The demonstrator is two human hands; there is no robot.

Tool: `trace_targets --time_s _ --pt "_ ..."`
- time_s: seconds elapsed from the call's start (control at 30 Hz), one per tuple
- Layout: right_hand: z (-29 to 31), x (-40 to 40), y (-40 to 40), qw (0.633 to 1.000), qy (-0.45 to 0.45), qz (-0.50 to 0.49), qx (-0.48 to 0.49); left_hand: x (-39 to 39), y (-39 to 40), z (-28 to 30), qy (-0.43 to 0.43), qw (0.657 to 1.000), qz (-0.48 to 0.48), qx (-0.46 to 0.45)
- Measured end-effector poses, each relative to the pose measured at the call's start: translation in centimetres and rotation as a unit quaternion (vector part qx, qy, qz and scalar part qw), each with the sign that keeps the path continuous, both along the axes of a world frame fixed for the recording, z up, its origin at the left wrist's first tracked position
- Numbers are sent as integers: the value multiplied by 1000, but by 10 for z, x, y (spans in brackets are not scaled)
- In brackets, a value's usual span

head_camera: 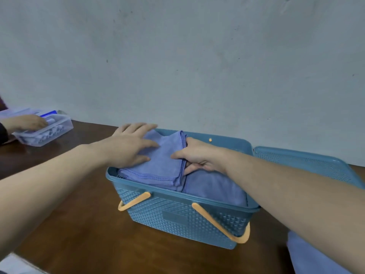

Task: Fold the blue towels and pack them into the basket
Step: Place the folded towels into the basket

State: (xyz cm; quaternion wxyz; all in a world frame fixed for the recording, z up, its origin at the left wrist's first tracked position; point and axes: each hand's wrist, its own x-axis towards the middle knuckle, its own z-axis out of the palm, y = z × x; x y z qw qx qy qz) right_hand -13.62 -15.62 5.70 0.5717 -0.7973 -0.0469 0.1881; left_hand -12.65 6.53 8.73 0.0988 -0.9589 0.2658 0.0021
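Observation:
A blue plastic basket (177, 214) with orange handles stands on the brown table. Inside it lie folded blue towels: a stack (162, 167) on the left side and another folded towel (215, 186) on the right. My left hand (130, 144) rests flat, fingers spread, on top of the left stack. My right hand (195, 157) grips the right edge of that stack, thumb on top and fingers tucked under it, between the two piles. One more blue towel (308, 256) lies at the table's bottom right, partly hidden by my right forearm.
The basket's blue lid (304, 163) hangs open to the right. At the far left another person's hand (27, 122) reaches into a clear plastic box (49, 133) of small items. A grey wall rises directly behind the table.

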Motion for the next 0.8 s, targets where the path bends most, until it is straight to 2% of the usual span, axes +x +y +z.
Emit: trace_targets --time_s 0.13,0.23,0.3,0.33,0.4,0.43,0.47,0.5,0.57,0.63,0.8 --pt "3 2 -2 999 -5 -3 -45 -1 -4 14 63 992 -37 105" --pt "7 0 -1 996 10 -17 -82 7 -3 20 67 983 -52 165" --pt "9 2 -2 984 -34 -32 -173 13 1 21 75 979 -55 183" --pt "8 3 -4 962 -95 -32 -254 17 2 20 76 977 -57 190" --pt "8 4 -7 876 -277 -27 -395 21 1 17 72 972 -66 212" --pt "10 2 -6 830 -360 -17 -426 22 -1 14 72 970 -71 222" --pt "12 0 -4 802 -405 5 -438 22 -3 12 75 967 -71 233" --pt "14 0 -2 798 -410 44 -440 24 -6 8 79 965 -71 241" --pt "12 2 4 809 -358 149 -442 29 -10 3 86 963 -73 247" --pt "7 7 8 792 -308 223 -477 34 -14 -2 96 960 -73 254" --pt "-6 21 3 802 -218 262 -491 38 -17 -12 93 954 -96 267"
